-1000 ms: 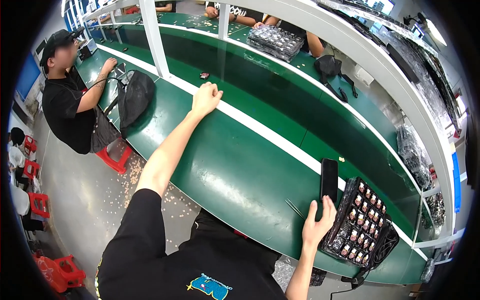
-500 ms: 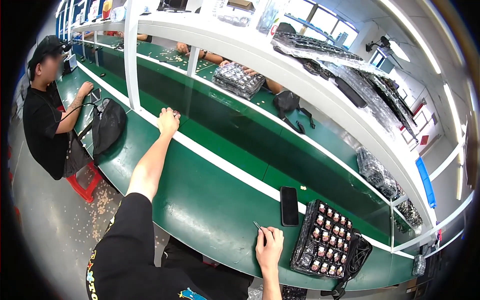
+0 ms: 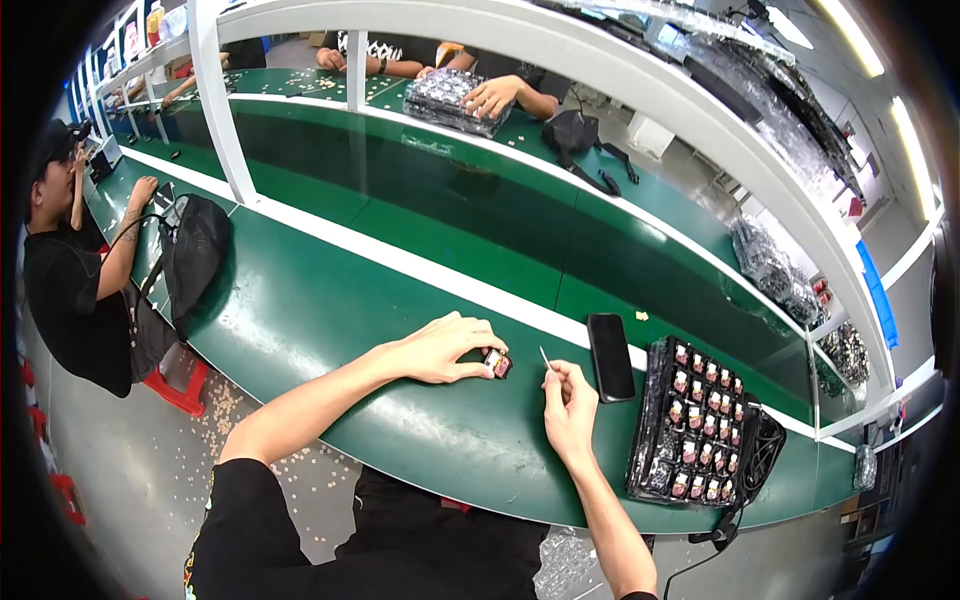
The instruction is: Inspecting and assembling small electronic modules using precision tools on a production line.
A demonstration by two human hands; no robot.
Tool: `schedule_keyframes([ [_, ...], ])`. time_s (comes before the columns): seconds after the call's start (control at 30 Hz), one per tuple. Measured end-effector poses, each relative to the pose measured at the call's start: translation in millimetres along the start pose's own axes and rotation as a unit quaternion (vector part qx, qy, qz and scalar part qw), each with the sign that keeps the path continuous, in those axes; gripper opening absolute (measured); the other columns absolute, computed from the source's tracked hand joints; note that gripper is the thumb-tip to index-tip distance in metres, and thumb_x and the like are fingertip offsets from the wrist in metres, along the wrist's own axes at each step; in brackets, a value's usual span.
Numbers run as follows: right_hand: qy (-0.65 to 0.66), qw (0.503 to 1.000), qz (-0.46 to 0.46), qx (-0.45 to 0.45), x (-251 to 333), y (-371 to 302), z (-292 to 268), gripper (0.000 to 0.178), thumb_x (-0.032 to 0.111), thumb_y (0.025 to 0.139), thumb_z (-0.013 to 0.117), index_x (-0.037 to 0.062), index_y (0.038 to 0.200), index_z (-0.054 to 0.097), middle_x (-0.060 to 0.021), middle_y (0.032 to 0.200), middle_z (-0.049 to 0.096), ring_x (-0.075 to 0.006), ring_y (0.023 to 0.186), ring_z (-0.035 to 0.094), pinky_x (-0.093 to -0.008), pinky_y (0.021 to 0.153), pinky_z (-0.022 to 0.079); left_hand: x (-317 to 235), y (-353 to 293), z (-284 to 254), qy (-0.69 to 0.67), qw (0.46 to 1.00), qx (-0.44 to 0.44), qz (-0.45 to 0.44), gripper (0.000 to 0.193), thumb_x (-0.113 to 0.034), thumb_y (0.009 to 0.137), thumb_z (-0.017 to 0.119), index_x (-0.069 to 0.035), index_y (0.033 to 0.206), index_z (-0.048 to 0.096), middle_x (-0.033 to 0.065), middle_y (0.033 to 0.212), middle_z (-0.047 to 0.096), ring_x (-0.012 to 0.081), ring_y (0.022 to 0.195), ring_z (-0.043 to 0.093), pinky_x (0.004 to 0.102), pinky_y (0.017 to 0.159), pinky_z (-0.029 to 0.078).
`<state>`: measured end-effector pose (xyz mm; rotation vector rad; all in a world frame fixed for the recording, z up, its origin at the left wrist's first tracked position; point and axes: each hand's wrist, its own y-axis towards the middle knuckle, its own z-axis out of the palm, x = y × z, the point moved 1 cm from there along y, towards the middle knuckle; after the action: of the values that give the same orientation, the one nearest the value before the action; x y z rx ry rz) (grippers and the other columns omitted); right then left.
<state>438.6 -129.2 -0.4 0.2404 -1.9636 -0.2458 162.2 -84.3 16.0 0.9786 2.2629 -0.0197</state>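
Note:
Between the thumb and fingers of my left hand (image 3: pixel 445 350) is a small dark component (image 3: pixel 496 363) with pinkish and white parts, held just above the green bench (image 3: pixel 430 440). To its right, my right hand (image 3: pixel 570 408) pinches a thin metal tool (image 3: pixel 545 357), its point upward. Whether that tool is a pair of tweezers or a single pick cannot be made out. The tool's tip is close to the component but apart from it. Right of my right hand, a black tray (image 3: pixel 652 425) holds rows of small parts with white tops and pinkish bodies.
A black phone (image 3: pixel 611 357) lies between my right hand and the tray. Beyond the white rail (image 3: pixel 400 268) runs a green belt (image 3: pixel 470 262). A black bag (image 3: pixel 195 255) and a seated person (image 3: pixel 75 290) are at left. Across, another person's hand (image 3: pixel 492 97) rests on wrapped trays (image 3: pixel 440 97).
My left hand has come back from the far-left rail toward my right hand, bringing the small component. My right hand has lifted its tool upward. The view has shifted too.

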Motion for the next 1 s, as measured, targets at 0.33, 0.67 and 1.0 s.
schedule_keyframes([
  [0.33, 0.129, 0.980, 0.141, 0.063, 8.4, 6.6, -2.4, 0.021, 0.008, 0.106, 0.078, -0.0065, 0.121, 0.080, -0.0050, 0.090, 0.077, -0.0070, 0.075, 0.068, -0.0243, 0.065, 0.056, 2.7, 0.1, -2.2, -0.036, 0.999, -0.001, -0.011, 0.039, -0.036, 0.098, 0.085, -0.017, 0.130, 0.075, -0.0010, 0.099, 0.066, 0.0189, 0.091, 0.059, 0.0373, 0.094, 0.043],
  [0.67, 0.097, 0.992, 0.035, 0.077, 10.1, 4.2, -1.7, 0.008, -0.007, 0.093, 0.082, -0.0053, 0.101, 0.085, -0.0004, 0.077, 0.070, 0.0009, 0.067, 0.056, -0.0197, 0.055, 0.039, -1.4, 0.1, -5.8, -0.076, 0.997, 0.021, -0.007, 0.045, -0.026, 0.084, 0.095, -0.011, 0.123, 0.077, -0.0014, 0.096, 0.069, 0.0174, 0.089, 0.060, 0.0352, 0.092, 0.040],
  [1.0, -0.002, 0.993, -0.034, 0.115, 16.3, 6.0, 3.7, 0.010, -0.006, 0.085, 0.083, -0.0026, 0.094, 0.084, -0.0024, 0.063, 0.062, -0.0044, 0.050, 0.050, -0.0267, 0.047, 0.031, -2.7, -0.9, -0.8, -0.077, 0.996, 0.040, -0.021, 0.047, -0.030, 0.083, 0.093, -0.006, 0.122, 0.083, 0.0043, 0.092, 0.074, 0.0213, 0.090, 0.067, 0.0374, 0.093, 0.040],
])
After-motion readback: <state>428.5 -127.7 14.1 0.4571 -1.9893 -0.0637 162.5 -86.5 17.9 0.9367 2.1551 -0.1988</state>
